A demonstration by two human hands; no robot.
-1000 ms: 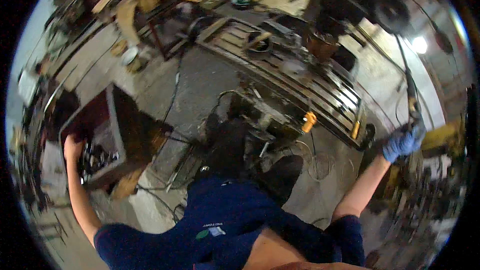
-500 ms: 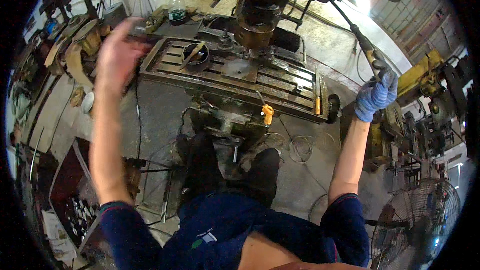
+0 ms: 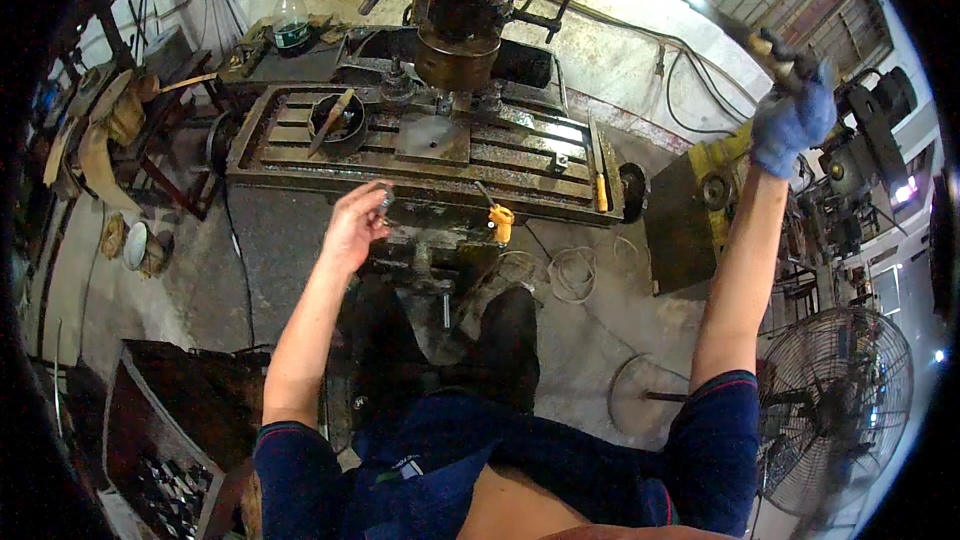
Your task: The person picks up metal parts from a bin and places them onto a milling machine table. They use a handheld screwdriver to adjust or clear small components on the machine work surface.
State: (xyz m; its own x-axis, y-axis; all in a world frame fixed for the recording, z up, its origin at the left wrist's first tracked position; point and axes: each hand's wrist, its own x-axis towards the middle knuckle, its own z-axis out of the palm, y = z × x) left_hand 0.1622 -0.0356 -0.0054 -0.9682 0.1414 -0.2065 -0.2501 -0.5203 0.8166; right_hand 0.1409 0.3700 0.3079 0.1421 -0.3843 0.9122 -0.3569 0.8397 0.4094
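Left hand, bare, pinches a small metal part just short of the slotted tabletop's front edge. Open floor beneath. Right hand, blue-gloved, fully clenched around the feed lever, raised clear of the tabletop's right end.

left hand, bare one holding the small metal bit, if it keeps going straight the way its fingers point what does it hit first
Probably the front edge of the rusty slotted machine table. The bare left hand, pinching a small grey metal piece in its fingers, points up and forward toward it. Depth is unclear, so it might pass over the edge.
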